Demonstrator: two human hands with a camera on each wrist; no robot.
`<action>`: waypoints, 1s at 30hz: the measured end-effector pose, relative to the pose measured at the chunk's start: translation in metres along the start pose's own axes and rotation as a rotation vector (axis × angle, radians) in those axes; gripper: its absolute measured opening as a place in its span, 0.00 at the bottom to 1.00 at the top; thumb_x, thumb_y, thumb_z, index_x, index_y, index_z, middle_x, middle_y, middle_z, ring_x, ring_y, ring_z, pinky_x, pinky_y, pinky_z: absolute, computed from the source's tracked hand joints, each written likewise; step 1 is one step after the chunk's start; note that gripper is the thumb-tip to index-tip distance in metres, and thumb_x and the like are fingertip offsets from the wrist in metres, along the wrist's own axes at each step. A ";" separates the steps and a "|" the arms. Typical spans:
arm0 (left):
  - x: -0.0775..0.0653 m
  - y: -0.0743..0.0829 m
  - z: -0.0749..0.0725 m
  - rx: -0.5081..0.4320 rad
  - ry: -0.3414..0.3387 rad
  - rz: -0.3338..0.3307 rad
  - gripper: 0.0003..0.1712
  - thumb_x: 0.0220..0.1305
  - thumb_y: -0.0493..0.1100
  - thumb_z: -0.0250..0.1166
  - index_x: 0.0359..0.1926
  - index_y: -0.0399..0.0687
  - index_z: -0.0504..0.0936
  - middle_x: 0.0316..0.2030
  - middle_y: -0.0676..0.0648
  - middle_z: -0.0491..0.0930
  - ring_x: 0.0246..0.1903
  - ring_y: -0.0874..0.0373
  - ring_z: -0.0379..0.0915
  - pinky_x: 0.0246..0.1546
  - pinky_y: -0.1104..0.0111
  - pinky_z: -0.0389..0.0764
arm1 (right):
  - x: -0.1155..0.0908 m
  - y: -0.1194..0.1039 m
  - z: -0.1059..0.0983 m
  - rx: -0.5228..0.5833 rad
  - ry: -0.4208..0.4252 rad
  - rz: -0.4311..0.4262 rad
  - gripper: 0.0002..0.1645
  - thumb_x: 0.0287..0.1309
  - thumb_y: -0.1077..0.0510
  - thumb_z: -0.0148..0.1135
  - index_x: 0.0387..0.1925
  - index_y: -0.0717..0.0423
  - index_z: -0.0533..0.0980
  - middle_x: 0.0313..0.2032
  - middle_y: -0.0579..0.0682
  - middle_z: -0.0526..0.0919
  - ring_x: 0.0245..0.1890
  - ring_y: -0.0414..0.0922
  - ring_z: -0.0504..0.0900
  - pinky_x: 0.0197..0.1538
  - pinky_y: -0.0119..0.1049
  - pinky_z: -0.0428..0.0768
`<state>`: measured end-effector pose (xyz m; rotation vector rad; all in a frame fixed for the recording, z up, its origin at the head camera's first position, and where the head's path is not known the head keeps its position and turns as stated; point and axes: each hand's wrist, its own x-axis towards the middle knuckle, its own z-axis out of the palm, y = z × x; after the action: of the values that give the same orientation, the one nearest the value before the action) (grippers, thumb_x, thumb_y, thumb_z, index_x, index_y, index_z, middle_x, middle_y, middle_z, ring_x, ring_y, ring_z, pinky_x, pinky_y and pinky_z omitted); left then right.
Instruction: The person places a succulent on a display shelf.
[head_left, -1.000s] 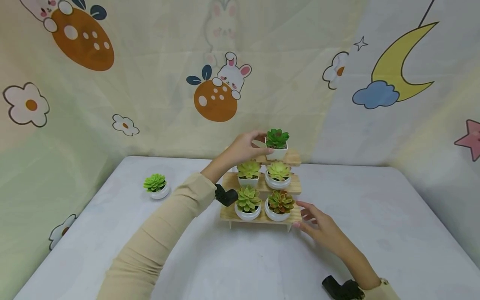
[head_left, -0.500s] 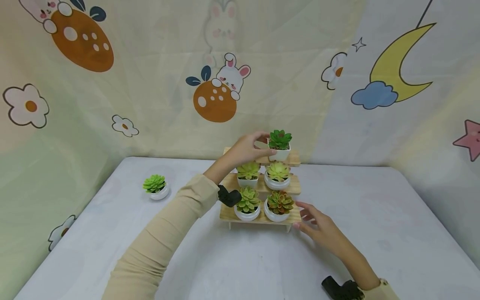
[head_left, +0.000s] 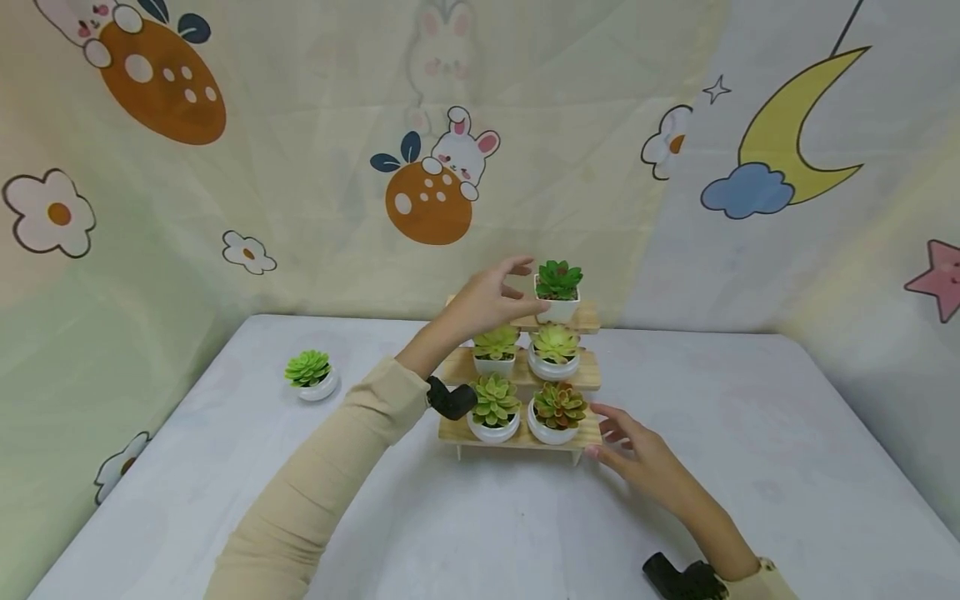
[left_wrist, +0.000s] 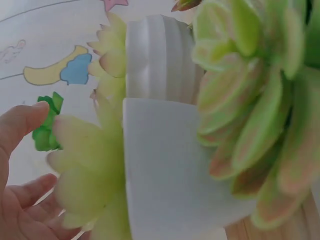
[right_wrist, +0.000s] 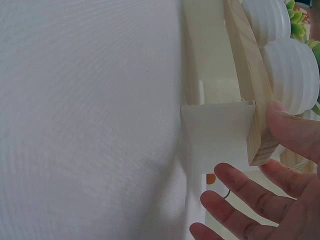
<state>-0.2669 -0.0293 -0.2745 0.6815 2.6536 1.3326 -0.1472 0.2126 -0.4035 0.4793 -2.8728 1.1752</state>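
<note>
My left hand [head_left: 495,296] is at the top tier of a three-tier wooden plant stand [head_left: 461,367], fingers spread beside a dark green succulent in a square white pot [head_left: 557,310]. Its thumb tip overlaps the pot's left edge in the head view, while the other fingers stand apart from it. In the left wrist view, lighter succulents [left_wrist: 90,170] hide much of that hand. Low at the stand's right end, my right hand [head_left: 637,454] holds the bottom board [right_wrist: 252,90] between thumb and index finger; the remaining fingers are loosely spread below.
Two potted succulents stand on the middle tier, including a round-potted one [head_left: 555,343]. The bottom tier carries two more, one with reddish leaves [head_left: 558,407]. Another bright green succulent [head_left: 309,369] sits alone on the white table [head_left: 450,533] at left. A printed cloth [head_left: 315,167] hangs behind.
The dark green succulent's pot shifted slightly right on the top tier, then my left fingers spread off it. My right hand has stayed at the stand's end.
</note>
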 end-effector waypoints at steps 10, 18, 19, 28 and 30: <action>-0.031 -0.003 -0.014 -0.016 0.137 0.133 0.37 0.57 0.55 0.66 0.66 0.57 0.63 0.62 0.52 0.69 0.60 0.54 0.67 0.58 0.60 0.71 | 0.000 -0.001 -0.001 0.009 -0.001 0.000 0.33 0.58 0.53 0.62 0.62 0.58 0.64 0.45 0.56 0.80 0.44 0.50 0.78 0.46 0.48 0.78; -0.060 -0.018 -0.026 -0.042 0.244 0.184 0.31 0.59 0.51 0.65 0.63 0.57 0.69 0.59 0.53 0.72 0.58 0.60 0.68 0.59 0.64 0.70 | 0.001 -0.002 0.000 0.021 0.003 -0.004 0.33 0.58 0.53 0.62 0.62 0.58 0.64 0.44 0.56 0.80 0.44 0.50 0.78 0.46 0.48 0.78; -0.063 -0.020 -0.028 -0.047 0.255 0.185 0.30 0.59 0.50 0.65 0.62 0.56 0.69 0.59 0.52 0.72 0.58 0.60 0.68 0.59 0.64 0.70 | 0.001 -0.002 0.000 0.020 0.003 -0.005 0.33 0.58 0.53 0.62 0.62 0.58 0.64 0.44 0.56 0.80 0.44 0.50 0.78 0.46 0.48 0.78; -0.091 -0.040 -0.048 -0.040 0.348 0.199 0.28 0.58 0.46 0.66 0.60 0.52 0.71 0.59 0.51 0.72 0.58 0.56 0.68 0.61 0.62 0.68 | 0.000 -0.001 0.001 0.006 0.015 -0.030 0.32 0.58 0.54 0.62 0.62 0.59 0.64 0.43 0.55 0.80 0.43 0.50 0.78 0.45 0.48 0.77; -0.096 -0.045 -0.051 -0.024 0.359 0.192 0.29 0.58 0.46 0.66 0.61 0.52 0.71 0.59 0.50 0.72 0.58 0.56 0.68 0.61 0.62 0.68 | 0.000 0.000 0.001 0.005 0.018 -0.037 0.32 0.58 0.54 0.62 0.62 0.59 0.64 0.43 0.56 0.80 0.43 0.50 0.79 0.45 0.49 0.77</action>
<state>-0.2109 -0.1313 -0.2892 0.7768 2.8990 1.6771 -0.1471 0.2117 -0.4040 0.5171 -2.8338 1.1748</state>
